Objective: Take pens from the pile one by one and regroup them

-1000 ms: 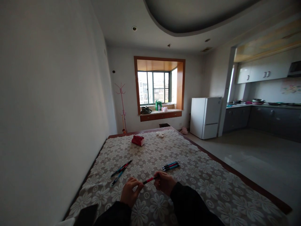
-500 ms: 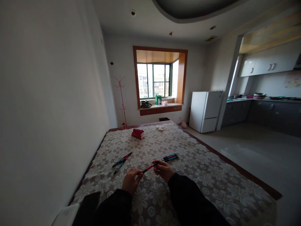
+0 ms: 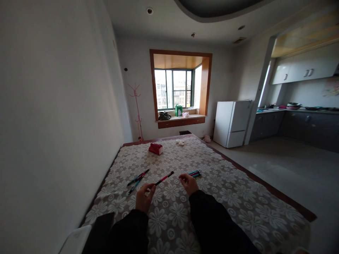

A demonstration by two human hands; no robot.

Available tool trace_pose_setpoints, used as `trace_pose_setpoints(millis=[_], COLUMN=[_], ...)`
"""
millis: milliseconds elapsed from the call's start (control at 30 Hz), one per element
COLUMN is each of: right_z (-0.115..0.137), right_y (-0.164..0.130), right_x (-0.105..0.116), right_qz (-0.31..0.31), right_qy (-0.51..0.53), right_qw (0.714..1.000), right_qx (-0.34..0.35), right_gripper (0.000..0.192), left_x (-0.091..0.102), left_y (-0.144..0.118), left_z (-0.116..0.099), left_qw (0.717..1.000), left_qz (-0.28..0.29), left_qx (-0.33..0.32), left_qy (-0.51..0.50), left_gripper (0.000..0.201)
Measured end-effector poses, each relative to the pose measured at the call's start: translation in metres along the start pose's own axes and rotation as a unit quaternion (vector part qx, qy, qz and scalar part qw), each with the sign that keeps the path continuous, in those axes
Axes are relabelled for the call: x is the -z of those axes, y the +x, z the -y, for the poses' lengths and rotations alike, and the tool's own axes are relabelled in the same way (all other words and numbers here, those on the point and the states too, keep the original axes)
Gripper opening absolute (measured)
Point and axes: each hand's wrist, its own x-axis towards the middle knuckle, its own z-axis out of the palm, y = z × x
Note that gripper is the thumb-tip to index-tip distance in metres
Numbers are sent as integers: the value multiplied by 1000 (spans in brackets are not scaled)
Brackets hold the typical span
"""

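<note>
Pens lie scattered on the flowered cloth of the worktop (image 3: pixel 238 208) in front of us. Our left hand (image 3: pixel 144 198) pinches the near end of a red and black pen (image 3: pixel 164 178) between thumb and fingertips, so the pen slants up and to the right, its far end free above the cloth. Our right hand (image 3: pixel 188 182) hovers just right of that pen, fingers loosely curled and holding nothing we can make out. Just beyond the right hand rests a small bunch of pens (image 3: pixel 194 173). Left of the left hand lie two more pens (image 3: pixel 137 179), side by side. A red box (image 3: pixel 155 148) sits far up the cloth.
</note>
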Motion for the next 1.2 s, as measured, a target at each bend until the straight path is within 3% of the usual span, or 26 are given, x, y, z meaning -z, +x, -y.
trace_pose_setpoints(millis=[67, 133, 233, 333, 533, 667, 800, 1200], right_z=[-1, -3, -7, -11, -1, 11, 19, 28], right_y=[1, 1, 0, 0, 0, -5, -14, -19], right_x=[13, 24, 34, 37, 31, 16, 4, 3], right_qz=[-45, -43, -17, -2, 7, 107, 175, 201], right_qy=[-172, -289, -377, -407, -379, -270, -193, -173], right_qw=[983, 956, 926, 914, 925, 950, 951, 949], right_qx=[39, 25, -10, -14, 32, 110, 169, 171], right_gripper=[21, 37, 38, 28, 21, 26, 35, 42], left_x=[2, 3, 4, 3, 3, 4, 3, 2], left_y=[1, 0, -1, -2, 3, 6, 7, 6], left_z=[-2, -5, -11, -15, -8, 0, 4, 5], left_qw=[1000, 1000, 999, 998, 993, 981, 980, 979], left_qz=[-19, -29, -43, -46, -49, -70, -62, -48], left_qx=[5, -1, -13, -16, 46, 101, 116, 124], left_qy=[-6, -12, -20, -35, -96, -147, -152, -156], left_gripper=[32, 32, 32, 33, 39, 47, 49, 47])
